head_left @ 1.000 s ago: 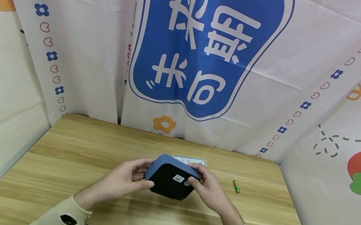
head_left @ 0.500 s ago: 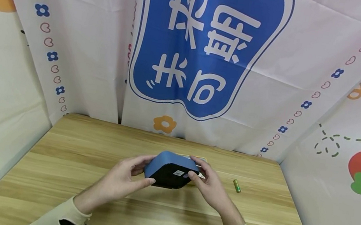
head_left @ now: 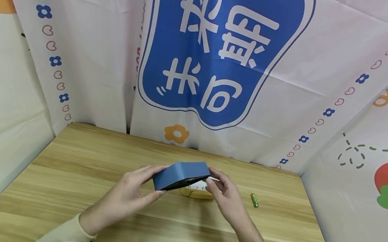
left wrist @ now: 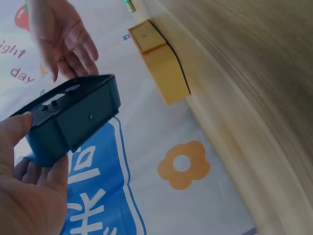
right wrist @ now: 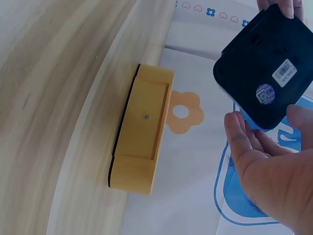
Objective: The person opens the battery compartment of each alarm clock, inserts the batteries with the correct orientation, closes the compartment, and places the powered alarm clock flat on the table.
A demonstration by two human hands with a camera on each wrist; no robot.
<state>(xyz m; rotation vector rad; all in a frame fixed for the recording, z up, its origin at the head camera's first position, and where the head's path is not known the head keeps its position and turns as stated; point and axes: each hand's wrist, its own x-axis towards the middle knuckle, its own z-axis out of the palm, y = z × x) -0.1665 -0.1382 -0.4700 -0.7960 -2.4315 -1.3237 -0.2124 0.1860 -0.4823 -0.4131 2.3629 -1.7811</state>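
Blue case (head_left: 180, 173), gripped by the left hand (head_left: 129, 189), partly hides a yellow clock (head_left: 199, 193) near the loosely spread right hand (head_left: 229, 200).

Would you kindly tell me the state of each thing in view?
Blue case: raised above the table, tilted
Yellow clock: lying face up on the table, partly hidden in the head view
Green battery: lying on its side on the table
Left hand: gripping the blue case
Right hand: beside the blue case, contact unclear
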